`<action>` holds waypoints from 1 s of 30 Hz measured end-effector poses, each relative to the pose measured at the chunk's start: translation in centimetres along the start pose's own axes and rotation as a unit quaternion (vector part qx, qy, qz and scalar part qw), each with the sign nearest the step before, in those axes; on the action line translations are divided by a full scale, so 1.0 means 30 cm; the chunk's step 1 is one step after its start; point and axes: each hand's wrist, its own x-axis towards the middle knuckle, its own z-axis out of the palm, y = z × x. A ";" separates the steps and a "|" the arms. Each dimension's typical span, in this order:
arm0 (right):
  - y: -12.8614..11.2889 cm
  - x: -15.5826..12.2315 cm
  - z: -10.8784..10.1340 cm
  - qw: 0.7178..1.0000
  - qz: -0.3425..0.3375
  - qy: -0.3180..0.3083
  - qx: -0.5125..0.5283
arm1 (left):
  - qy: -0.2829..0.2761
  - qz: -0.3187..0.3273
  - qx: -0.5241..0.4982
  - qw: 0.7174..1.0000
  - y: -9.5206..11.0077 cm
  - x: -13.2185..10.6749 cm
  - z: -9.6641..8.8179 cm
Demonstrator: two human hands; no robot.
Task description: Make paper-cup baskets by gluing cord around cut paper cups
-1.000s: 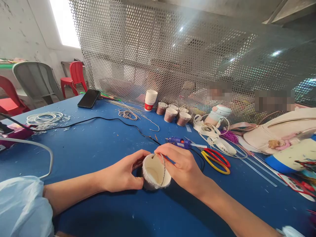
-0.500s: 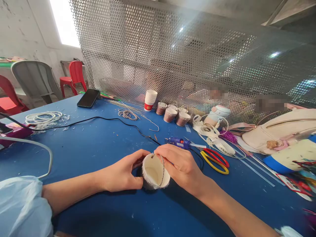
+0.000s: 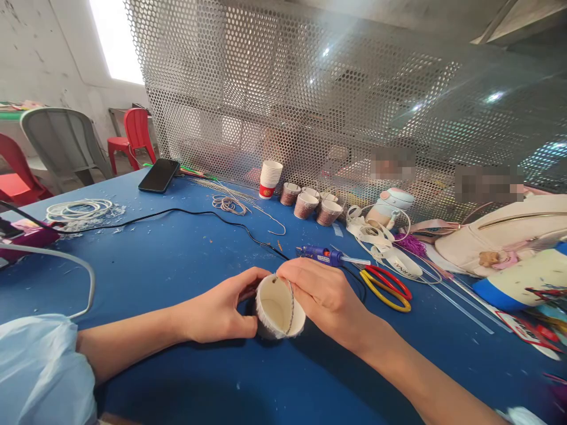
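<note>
Blue table [image 3: 168, 265] lies open toward frame left; at lower centre I see my left hand [image 3: 219, 310] and right hand [image 3: 325, 295] grasping the paper cup [image 3: 277, 308], glue gun [image 3: 325, 255] just behind.

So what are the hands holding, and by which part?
A paper cup, mouth toward the camera. The left hand grips its left wall; the right hand pinches its right rim, where a cord crosses the mouth.

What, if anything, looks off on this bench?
Small white scraps litter the blue table around the white coil at far left. The cup between the left hand and right hand lies tipped on its side, held, nothing spilled.
</note>
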 end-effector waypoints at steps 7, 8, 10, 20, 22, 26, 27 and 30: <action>0.000 0.001 0.002 1.000 0.006 0.004 0.011 | -0.004 0.003 0.006 1.000 -0.005 0.003 -0.001; 0.001 0.000 0.004 1.000 0.006 0.005 0.009 | -0.004 0.002 0.006 1.000 -0.004 0.003 -0.001; 0.004 -0.002 0.008 1.000 0.005 0.012 0.001 | -0.003 -0.001 0.005 1.000 -0.002 0.002 0.000; -0.013 -0.010 -0.012 0.992 0.094 0.067 0.055 | -0.001 0.000 -0.024 1.000 -0.005 -0.003 0.005; -0.013 -0.024 -0.023 0.979 0.167 0.072 0.090 | 0.010 -0.002 -0.022 1.000 -0.003 -0.002 0.005; -0.015 -0.059 -0.038 0.938 0.276 0.053 0.203 | 0.074 0.013 -0.006 0.997 -0.001 0.003 0.003; -0.018 -0.067 -0.037 0.929 0.284 0.033 0.233 | 0.094 0.018 -0.004 0.995 0.000 0.006 0.004; -0.031 -0.086 -0.007 0.914 0.302 -0.031 0.269 | 0.154 0.024 -0.009 0.988 0.001 0.014 0.009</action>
